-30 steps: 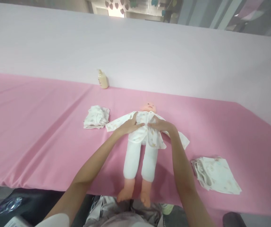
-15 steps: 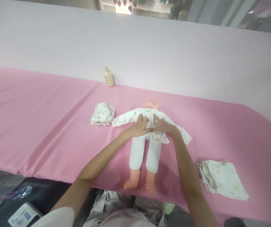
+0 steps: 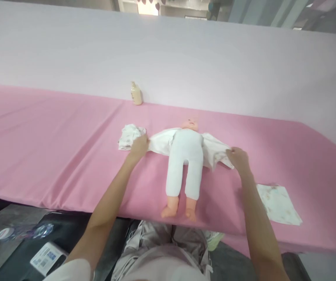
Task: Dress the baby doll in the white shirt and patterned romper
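- Soft doll (image 3: pixel 184 156) lying on its back near the table's (image 3: pixel 53 156) near edge, feet at that edge; plain white stuffed trunk and legs, smooth plastic head and feet.
- Thin printed cotton jacket (image 3: pixel 160 142) spread flat to both sides of the trunk, like wings.
- Left hand (image 3: pixel 138 147) closed on the jacket's left flap, fingers curled around the cloth.
- Right hand (image 3: pixel 238 159) pinching the right flap's rumpled edge.
- Crumpled printed bundle (image 3: pixel 128 134) just beside the left hand.
- Flat folded square cloth (image 3: pixel 277 203) toward the near right edge.
- Pale rounded bottle (image 3: pixel 136 93) upright at the far edge.
- Glossy pink table cover, long creases.
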`<state>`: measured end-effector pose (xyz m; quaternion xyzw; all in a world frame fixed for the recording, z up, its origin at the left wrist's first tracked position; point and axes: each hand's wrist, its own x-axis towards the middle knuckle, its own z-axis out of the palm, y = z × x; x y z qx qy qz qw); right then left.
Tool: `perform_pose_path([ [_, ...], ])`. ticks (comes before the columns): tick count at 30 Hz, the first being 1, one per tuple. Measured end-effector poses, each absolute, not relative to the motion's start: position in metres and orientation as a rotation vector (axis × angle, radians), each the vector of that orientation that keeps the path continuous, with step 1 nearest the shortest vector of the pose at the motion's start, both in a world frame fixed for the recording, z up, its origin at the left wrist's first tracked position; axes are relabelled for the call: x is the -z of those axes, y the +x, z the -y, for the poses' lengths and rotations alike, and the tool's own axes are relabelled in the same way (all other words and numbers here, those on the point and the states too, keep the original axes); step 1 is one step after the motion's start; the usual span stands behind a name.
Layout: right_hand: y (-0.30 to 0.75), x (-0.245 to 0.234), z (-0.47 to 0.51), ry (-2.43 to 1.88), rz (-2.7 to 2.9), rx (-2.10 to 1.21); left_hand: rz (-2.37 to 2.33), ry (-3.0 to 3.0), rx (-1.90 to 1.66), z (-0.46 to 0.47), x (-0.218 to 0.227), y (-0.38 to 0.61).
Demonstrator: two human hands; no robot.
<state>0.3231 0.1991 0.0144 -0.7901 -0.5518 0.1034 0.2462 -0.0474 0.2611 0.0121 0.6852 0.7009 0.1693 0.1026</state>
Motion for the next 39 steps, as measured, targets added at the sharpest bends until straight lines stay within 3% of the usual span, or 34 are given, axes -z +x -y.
perform_pose_path([
  [2, 0.347, 0.004, -0.159, -2.158, 1.248, -0.061, -2.051, 1.951, -0.552, -0.238, -0.008, -0.064],
  [5, 0.357, 0.037, -0.089, -2.163, 1.044, 0.108, -1.584, 1.953, -0.832, -0.177, 0.004, -0.048],
  [8, 0.35, 0.063, -0.036, -2.362, 0.986, 0.254, -1.201, 1.856, -0.886, -0.105, 0.024, -0.012],
  [11, 0.353, 0.073, -0.011, -2.532, 1.119, 0.125, -1.108, 1.88, -0.994, -0.053, 0.039, 0.006],
  [17, 0.362, 0.068, -0.004, -2.399, 1.112, 0.085, -1.137, 1.911, -1.008, -0.017, 0.042, -0.001],
  [22, 0.285, 0.069, 0.016, -1.965, 0.975, -0.24, -1.056, 1.9, -0.905, 0.015, 0.046, 0.019],
  [28, 0.21, 0.046, 0.072, -1.545, 1.264, -0.669, -1.07, 2.058, -1.039, 0.041, 0.054, 0.032],
  [39, 0.193, -0.007, 0.16, -1.3, 1.125, -0.699, -0.692, 2.241, -1.031, 0.088, 0.031, 0.015],
])
